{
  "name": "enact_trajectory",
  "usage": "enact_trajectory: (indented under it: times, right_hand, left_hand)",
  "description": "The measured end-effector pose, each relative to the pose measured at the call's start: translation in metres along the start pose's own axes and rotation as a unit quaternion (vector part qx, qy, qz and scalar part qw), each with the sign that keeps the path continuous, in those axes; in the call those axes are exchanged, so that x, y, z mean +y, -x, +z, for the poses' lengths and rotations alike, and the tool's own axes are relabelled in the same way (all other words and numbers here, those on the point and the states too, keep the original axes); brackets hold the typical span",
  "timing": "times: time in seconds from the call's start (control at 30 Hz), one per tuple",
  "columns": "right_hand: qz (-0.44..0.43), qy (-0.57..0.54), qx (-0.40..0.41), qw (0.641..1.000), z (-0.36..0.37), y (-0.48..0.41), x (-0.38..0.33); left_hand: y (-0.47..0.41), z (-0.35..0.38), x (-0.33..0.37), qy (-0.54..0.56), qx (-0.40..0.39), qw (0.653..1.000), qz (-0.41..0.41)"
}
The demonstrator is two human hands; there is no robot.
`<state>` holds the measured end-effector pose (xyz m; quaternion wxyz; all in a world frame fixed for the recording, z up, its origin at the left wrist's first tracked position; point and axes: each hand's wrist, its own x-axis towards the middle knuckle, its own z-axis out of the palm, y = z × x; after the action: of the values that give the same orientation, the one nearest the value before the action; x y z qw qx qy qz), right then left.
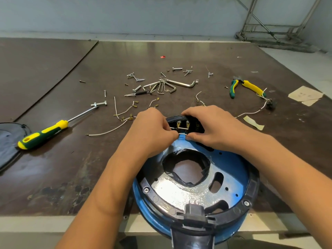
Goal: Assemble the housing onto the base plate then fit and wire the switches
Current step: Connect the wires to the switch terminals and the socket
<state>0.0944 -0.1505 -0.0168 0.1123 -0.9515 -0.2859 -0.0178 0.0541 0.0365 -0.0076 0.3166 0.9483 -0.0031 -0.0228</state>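
Note:
A blue round base plate with a black housing ring bolted around its rim lies at the table's near edge. At its far side sits a black switch block with brass terminals. My left hand pinches a short white wire just in front of the terminals. My right hand curls over the switch block, its thumb pinching the same wire's other end. Several loose white wires with brass connectors lie left of my hands.
A yellow-green screwdriver lies at the left, beside a dark cover. Several hex keys and scattered screws lie in the middle. Yellow-green pliers and a wired black part lie at the right.

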Motion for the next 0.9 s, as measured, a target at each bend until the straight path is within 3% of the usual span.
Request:
enact_trajectory:
  times: [0.37,0.63,0.9]
  right_hand:
    - [0.024,-0.03,-0.015,0.999,-0.002,-0.001,0.0]
    - [0.094,-0.012,-0.01,0.995,0.001,-0.014,-0.014]
    - [0.07,-0.048,-0.037,0.996,-0.012,0.006,0.002]
  left_hand:
    - [0.002,-0.001,0.002,-0.002,0.003,1.0,0.002]
    - [0.001,0.0,0.0,0.005,-0.001,1.0,0.0]
    - [0.001,-0.002,0.0,-0.002,0.006,1.0,0.011]
